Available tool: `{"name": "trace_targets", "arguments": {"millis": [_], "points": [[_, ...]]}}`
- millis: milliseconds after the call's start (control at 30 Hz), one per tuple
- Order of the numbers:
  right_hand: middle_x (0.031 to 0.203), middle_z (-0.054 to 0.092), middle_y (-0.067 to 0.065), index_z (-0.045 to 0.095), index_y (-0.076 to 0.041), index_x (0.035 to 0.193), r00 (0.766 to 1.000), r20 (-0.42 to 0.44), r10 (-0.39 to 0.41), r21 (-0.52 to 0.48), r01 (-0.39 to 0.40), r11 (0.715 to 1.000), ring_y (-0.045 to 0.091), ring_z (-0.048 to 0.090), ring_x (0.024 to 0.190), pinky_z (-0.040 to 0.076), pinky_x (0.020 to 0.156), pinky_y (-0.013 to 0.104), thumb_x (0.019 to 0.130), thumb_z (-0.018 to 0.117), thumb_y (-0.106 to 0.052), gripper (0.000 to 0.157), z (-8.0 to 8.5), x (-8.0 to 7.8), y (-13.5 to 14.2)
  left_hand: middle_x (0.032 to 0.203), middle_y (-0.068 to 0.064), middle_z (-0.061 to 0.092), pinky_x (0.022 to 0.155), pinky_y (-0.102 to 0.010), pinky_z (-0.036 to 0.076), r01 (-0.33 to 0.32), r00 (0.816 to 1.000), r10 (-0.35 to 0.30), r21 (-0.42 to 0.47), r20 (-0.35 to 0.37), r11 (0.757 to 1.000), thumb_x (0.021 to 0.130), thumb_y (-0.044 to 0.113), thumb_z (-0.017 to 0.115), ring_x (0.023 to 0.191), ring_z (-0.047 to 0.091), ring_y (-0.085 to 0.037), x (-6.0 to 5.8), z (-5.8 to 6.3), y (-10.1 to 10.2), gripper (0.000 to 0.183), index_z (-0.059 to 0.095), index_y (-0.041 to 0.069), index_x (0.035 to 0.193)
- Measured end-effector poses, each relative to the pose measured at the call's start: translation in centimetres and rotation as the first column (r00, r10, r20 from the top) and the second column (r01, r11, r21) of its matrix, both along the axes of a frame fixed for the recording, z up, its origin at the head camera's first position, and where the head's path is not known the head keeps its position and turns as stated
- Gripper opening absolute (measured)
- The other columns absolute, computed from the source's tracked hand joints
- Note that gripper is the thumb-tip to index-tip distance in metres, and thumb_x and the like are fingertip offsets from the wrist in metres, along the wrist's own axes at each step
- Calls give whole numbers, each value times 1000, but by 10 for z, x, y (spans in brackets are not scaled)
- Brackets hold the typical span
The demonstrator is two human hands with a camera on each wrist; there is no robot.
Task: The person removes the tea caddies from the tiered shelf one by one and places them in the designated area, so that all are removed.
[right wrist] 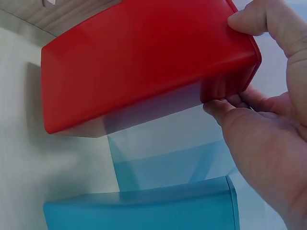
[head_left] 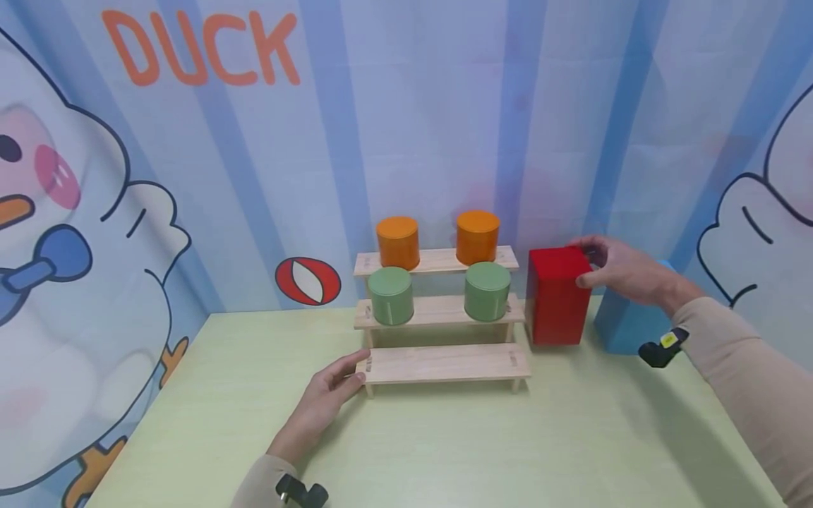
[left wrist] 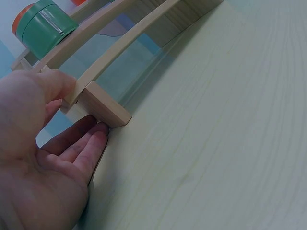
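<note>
My left hand [head_left: 324, 395] holds the left end of the lowest step of a wooden three-step rack [head_left: 444, 363]. In the left wrist view its thumb lies at the step's top corner, the fingers by the end leg [left wrist: 106, 105]. My right hand [head_left: 625, 268] grips the upper right edge of a tall red box [head_left: 559, 300], thumb on the front, fingers behind. The red box [right wrist: 139, 67] stands upright just right of the rack; whether its base touches the table cannot be told. Two green tins [head_left: 391, 296] sit on the middle step, two orange tins [head_left: 398, 243] on the top step.
A blue box [head_left: 625, 324] stands to the right of the red box, partly behind my right hand and forearm. The pale wood-grain table [head_left: 444, 444] ends at a blue striped backdrop [head_left: 419, 106] printed with ducks and a red-and-white ball.
</note>
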State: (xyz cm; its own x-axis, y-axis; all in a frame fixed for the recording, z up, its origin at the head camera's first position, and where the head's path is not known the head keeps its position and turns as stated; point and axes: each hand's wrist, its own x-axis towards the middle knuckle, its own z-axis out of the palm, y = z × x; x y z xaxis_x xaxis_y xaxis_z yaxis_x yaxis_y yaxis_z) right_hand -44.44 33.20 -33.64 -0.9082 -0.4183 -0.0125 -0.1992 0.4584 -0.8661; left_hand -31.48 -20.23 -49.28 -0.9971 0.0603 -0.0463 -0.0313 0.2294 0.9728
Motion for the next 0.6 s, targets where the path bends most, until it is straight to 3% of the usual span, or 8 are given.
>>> {"name": "trace_targets", "arguments": {"millis": [233, 467, 600], "points": [[160, 44, 23, 25, -1, 168, 1000, 23, 9, 10, -9, 1000, 39, 45, 141, 61, 98, 32, 94, 79, -5, 92, -1, 0, -6, 156, -9, 63, 125, -56, 46, 1, 1000, -1, 6, 0, 1000, 113, 23, 68, 143, 62, -30, -1, 0, -1, 44, 65, 28, 158], [161, 43, 26, 26, 0, 168, 1000, 8, -7, 104, 7, 995, 47, 45, 144, 59, 107, 53, 92, 84, -10, 96, -6, -3, -9, 153, -10, 65, 124, -52, 48, 28, 999, -27, 30, -26, 999, 112, 23, 69, 141, 63, -28, -2, -4, -3, 46, 64, 24, 158], [163, 42, 26, 25, -1, 168, 1000, 19, -11, 103, 9, 995, 48, 43, 146, 58, 110, 57, 91, 84, -10, 97, -8, -3, -10, 153, -9, 66, 124, -51, 49, 26, 999, -25, 38, -30, 999, 112, 22, 70, 140, 64, -27, -2, -5, -4, 45, 65, 24, 157]]}}
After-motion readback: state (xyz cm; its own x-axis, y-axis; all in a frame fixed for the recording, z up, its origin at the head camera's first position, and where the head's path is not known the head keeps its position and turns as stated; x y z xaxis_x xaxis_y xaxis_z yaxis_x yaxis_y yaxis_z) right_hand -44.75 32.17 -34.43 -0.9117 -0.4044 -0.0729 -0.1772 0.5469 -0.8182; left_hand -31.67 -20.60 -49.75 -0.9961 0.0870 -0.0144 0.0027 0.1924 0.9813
